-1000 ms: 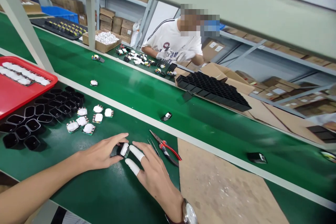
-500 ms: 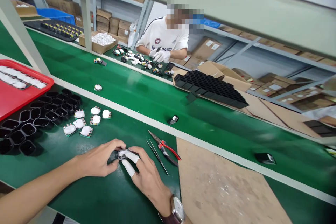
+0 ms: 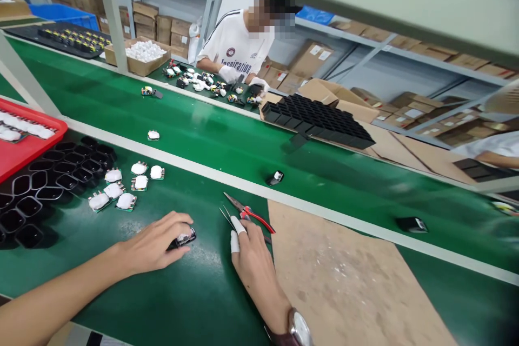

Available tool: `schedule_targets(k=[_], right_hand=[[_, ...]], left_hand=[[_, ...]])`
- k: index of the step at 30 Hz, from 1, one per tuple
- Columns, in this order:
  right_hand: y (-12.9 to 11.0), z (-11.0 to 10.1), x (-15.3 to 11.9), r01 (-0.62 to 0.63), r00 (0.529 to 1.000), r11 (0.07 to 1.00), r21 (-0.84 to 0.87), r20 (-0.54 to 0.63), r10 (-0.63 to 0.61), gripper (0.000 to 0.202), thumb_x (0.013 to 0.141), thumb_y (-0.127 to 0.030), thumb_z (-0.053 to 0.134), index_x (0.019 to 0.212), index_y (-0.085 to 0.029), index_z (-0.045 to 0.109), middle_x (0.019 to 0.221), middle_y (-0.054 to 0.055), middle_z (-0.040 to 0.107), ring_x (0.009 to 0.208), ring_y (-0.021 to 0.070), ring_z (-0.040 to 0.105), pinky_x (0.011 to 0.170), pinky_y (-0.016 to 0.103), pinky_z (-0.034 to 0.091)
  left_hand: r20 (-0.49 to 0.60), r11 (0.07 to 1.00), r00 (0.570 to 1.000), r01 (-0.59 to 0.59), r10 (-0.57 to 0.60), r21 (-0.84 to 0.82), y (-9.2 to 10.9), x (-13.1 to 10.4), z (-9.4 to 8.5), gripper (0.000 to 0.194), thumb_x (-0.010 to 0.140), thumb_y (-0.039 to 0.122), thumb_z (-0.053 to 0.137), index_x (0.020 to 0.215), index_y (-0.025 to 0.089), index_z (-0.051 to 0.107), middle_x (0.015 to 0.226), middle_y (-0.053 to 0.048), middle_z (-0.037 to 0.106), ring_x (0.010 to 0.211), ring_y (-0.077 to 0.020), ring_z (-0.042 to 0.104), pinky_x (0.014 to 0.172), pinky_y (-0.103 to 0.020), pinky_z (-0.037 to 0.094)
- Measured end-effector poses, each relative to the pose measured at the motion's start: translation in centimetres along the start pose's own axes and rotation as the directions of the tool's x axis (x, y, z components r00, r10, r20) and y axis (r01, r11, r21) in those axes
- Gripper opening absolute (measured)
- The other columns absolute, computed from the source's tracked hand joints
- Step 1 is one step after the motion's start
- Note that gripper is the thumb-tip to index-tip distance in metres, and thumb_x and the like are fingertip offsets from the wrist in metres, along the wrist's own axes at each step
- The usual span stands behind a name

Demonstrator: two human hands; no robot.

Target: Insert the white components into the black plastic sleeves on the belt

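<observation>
A small black plastic case (image 3: 187, 237) with a white-topped circuit board inside lies between the thumb and fingers of my left hand (image 3: 158, 240). My right hand (image 3: 253, 251), with white finger cots on two fingers, is closed on the metal tweezers (image 3: 227, 215), whose tips point away from me. Red-handled pliers (image 3: 251, 212) lie right beside the tweezers, partly behind my right hand. Left of my hands sit several circuit boards with white tops (image 3: 126, 201).
Several black cases (image 3: 30, 206) stand grouped at left, near a red tray (image 3: 59, 128) of white-topped parts. Cardboard (image 3: 324, 259) covers the bench at right. Beyond a pale rail (image 3: 211, 177) runs a green belt (image 3: 219, 140) bearing a few parts; a gloved co-worker (image 3: 243, 48) sits across.
My right hand has left the black case and moved right onto the tweezers. My left hand still holds the case. The view has shifted slightly.
</observation>
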State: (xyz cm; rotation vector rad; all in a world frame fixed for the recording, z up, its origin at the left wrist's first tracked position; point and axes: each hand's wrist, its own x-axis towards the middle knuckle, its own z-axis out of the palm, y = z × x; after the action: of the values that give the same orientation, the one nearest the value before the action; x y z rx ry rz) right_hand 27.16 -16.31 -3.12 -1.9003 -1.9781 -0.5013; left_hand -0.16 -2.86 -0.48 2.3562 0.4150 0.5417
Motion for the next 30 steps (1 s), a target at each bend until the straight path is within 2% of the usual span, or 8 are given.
schedule_targets(k=[2, 3, 5, 8, 12, 17, 23, 30], right_hand=[[-0.1, -0.2, 0.6, -0.014, 1.0, 0.999, 0.045, -0.016, 0.015, 0.038, 0.097, -0.005, 0.044, 0.13, -0.009, 0.06, 0.113, 0.02, 0.066, 0.105, 0.0324, 0.066, 0.077, 0.047, 0.063], [-0.4, -0.5, 1.0, -0.011, 1.0, 0.996, 0.093, -0.004, 0.012, 0.037, 0.097, -0.005, 0.044, 0.129, -0.011, 0.061, 0.11, 0.018, 0.066, 0.103, 0.0306, 0.067, 0.078, 0.046, 0.063], [-1.3, -1.7, 1.6, 0.001, 1.0, 0.968, 0.251, 0.027, -0.008, 0.036, 0.097, -0.005, 0.046, 0.127, -0.015, 0.061, 0.107, 0.012, 0.066, 0.098, 0.0254, 0.067, 0.08, 0.041, 0.062], [-3.6, -4.1, 1.9, 0.013, 0.997, 0.904, 0.427, 0.058, -0.041, 0.031, 0.098, -0.007, 0.048, 0.124, -0.019, 0.06, 0.106, 0.009, 0.064, 0.093, 0.0206, 0.065, 0.073, 0.033, 0.059], [-6.0, -6.1, 1.6, 0.08, 0.99, 0.942, 0.325, 0.082, -0.112, 0.02, 0.095, -0.006, 0.046, 0.096, -0.021, 0.058, 0.104, 0.01, 0.061, 0.085, 0.0212, 0.06, 0.05, 0.029, 0.043], [-6.5, -6.6, 1.9, 0.118, 0.987, 0.971, 0.209, 0.085, -0.139, 0.024, 0.086, 0.001, 0.044, 0.085, -0.022, 0.052, 0.101, 0.011, 0.058, 0.082, 0.0225, 0.054, 0.043, 0.03, 0.03], [-6.7, -6.8, 2.2, 0.129, 0.983, 0.976, 0.178, 0.11, -0.15, 0.026, 0.081, 0.002, 0.048, 0.087, -0.023, 0.053, 0.099, 0.009, 0.057, 0.083, 0.0232, 0.052, 0.044, 0.03, 0.033], [-6.7, -6.3, 2.7, 0.14, 0.98, 0.967, 0.214, 0.108, -0.166, 0.024, 0.088, -0.001, 0.045, 0.089, -0.022, 0.056, 0.1, 0.01, 0.058, 0.084, 0.0223, 0.051, 0.046, 0.03, 0.037]], left_hand=[[0.086, 0.99, 0.989, 0.129, -0.124, -0.06, 0.0, 0.1, -0.1, 0.066, 0.096, 0.035, 0.074, 0.154, 0.029, 0.043, 0.14, -0.012, 0.062, 0.11, -0.025, 0.069, 0.095, -0.038, 0.059], [0.126, 0.982, 0.98, 0.165, -0.153, -0.088, 0.0, 0.1, -0.2, 0.076, 0.093, 0.037, 0.079, 0.157, 0.031, 0.039, 0.138, -0.011, 0.064, 0.108, -0.0248, 0.069, 0.094, -0.038, 0.059], [0.161, 0.979, 0.979, 0.151, -0.129, -0.134, -0.1, 0.4, -0.2, 0.071, 0.088, 0.039, 0.084, 0.149, 0.03, 0.049, 0.127, -0.007, 0.07, 0.108, -0.0253, 0.069, 0.093, -0.037, 0.058], [0.115, 0.983, 0.989, 0.111, -0.095, -0.144, 0.0, 0.7, 0.0, 0.052, 0.08, 0.046, 0.089, 0.12, 0.024, 0.064, 0.111, -0.005, 0.07, 0.1, -0.0246, 0.068, 0.087, -0.036, 0.056], [0.041, 0.979, 0.981, 0.194, -0.192, -0.061, 0.6, 0.7, 0.4, 0.059, 0.069, 0.057, 0.093, 0.104, 0.024, 0.06, 0.098, 0.0, 0.064, 0.08, -0.0192, 0.064, 0.068, -0.03, 0.051], [0.023, 0.977, 0.976, 0.214, -0.214, -0.002, 1.0, 0.8, 0.5, 0.064, 0.067, 0.058, 0.095, 0.102, 0.024, 0.054, 0.095, 0.001, 0.06, 0.077, -0.0194, 0.062, 0.064, -0.03, 0.047], [0.021, 0.979, 0.978, 0.206, -0.206, -0.007, 0.6, 0.7, 0.7, 0.063, 0.069, 0.059, 0.093, 0.103, 0.024, 0.054, 0.096, 0.001, 0.06, 0.078, -0.0195, 0.062, 0.065, -0.03, 0.047], [0.064, 0.979, 0.984, 0.17, -0.163, -0.116, -0.1, 0.4, 0.7, 0.059, 0.072, 0.057, 0.092, 0.108, 0.023, 0.06, 0.105, -0.003, 0.064, 0.086, -0.0208, 0.065, 0.073, -0.032, 0.053]])
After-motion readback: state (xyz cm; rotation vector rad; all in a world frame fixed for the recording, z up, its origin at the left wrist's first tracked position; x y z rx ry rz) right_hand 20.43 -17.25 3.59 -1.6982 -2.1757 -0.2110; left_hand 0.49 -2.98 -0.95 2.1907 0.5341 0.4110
